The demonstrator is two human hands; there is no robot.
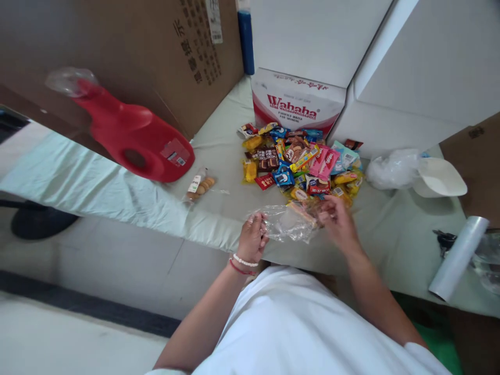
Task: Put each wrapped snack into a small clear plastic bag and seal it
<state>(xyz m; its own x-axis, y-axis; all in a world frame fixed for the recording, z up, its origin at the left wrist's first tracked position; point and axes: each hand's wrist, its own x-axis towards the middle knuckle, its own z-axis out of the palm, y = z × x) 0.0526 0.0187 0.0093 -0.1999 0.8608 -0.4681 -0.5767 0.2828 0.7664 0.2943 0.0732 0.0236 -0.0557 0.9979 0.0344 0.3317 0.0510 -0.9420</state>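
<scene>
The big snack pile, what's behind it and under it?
Behind the snack pile stands a red-and-white Wahaha carton; the pile partly hides its bottom edge. The pale green tablecloth shows around the pile, but whatever is right under the pile is covered.

One head-worn camera, facing forward and steeply down over the wearer's own front
The view looks from above the white shirt (pixel 289 323), which fills the near middle, and faces across the surface (pixel 390 250) toward the Wahaha carton (pixel 297 107) and the white panels (pixel 304 36) on the far side. Both forearms (pixel 205 307) run in from the near side — the left hand (pixel 252 238) and right hand (pixel 339 221) lie fairly close to the lens, a little near of the middle. The angle is wide: it takes in the red jug (pixel 128 135) and the floor (pixel 136 255) on the left and the pale roll (pixel 459 258) on the right — the jug leans outward in view.
</scene>
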